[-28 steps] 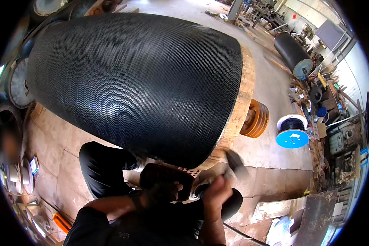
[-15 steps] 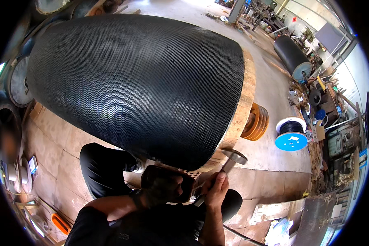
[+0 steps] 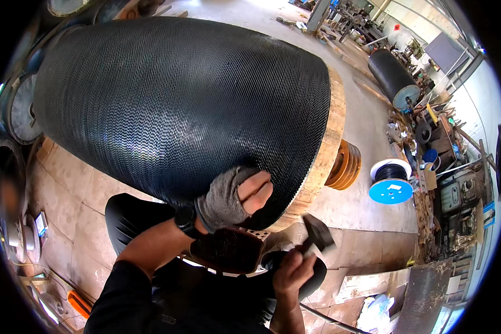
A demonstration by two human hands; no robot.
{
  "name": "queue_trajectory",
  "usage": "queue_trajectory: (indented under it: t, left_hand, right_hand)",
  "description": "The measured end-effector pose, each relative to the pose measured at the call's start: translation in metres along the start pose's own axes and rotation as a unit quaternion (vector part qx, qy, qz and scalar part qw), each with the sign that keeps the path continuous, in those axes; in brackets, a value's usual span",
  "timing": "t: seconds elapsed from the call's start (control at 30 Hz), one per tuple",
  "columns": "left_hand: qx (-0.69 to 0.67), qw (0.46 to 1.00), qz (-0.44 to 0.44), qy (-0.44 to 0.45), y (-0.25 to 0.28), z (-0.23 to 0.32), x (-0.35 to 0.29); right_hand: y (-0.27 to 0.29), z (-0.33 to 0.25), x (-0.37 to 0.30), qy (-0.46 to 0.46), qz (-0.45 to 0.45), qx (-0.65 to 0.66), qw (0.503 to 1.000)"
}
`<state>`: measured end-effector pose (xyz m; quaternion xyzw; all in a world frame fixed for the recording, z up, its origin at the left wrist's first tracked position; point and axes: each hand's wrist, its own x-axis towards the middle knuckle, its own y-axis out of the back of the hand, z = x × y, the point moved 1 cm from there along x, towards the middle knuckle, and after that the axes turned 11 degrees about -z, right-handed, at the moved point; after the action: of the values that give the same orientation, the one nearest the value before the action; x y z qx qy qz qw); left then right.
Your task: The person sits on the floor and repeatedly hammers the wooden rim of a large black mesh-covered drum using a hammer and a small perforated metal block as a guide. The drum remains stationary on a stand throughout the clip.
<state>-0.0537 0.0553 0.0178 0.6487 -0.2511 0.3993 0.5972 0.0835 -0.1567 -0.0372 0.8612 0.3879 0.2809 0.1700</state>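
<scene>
A large black roller (image 3: 178,106), covered in rows of tiny dark teeth, lies across the view in front of me. My left hand (image 3: 234,197), in a grey fingerless glove, rests against its near lower side close to the right end. Its bare fingers are curled closed; whatever they pinch is hidden. My right hand (image 3: 293,271) grips a hammer (image 3: 318,235) by the handle, low and to the right of the left hand. The hammer's head is motion-blurred and stands apart from the roller, just below its wooden end ring (image 3: 329,139).
Between my knees sits a dark reddish-brown tray (image 3: 220,259). An orange grooved pulley (image 3: 345,166) sticks out beyond the wooden ring. A blue and white cable spool (image 3: 391,191) stands on the floor at right. Another black roller (image 3: 392,72) lies farther back. Clutter lines the right wall.
My left hand has risen from above the tray onto the roller's near side. The right hand has dropped slightly, and the hammer has swung, its head now lower, off the wooden ring.
</scene>
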Motion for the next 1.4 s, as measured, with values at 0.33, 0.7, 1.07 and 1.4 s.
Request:
queue_trajectory:
  t: [0.33, 0.7, 1.07, 1.4]
  left_hand:
    - [0.09, 0.996, -0.008, 0.02, -0.014, -0.024, 0.013]
    - [0.132, 0.99, 0.001, 0.049, -0.018, -0.028, 0.021]
    - [0.171, 0.984, -0.005, 0.049, -0.011, -0.031, 0.035]
    - [-0.036, 0.998, -0.006, 0.044, -0.024, 0.025, 0.019]
  right_hand:
    - [-0.005, 0.001, -0.003, -0.041, 0.008, -0.011, 0.999]
    - [-0.006, 0.017, 0.007, 0.033, 0.021, -0.043, 0.998]
    - [0.005, -0.004, 0.022, 0.129, 0.026, 0.036, 0.991]
    - [-0.015, 0.034, -0.007, -0.026, -0.014, -0.035, 0.999]
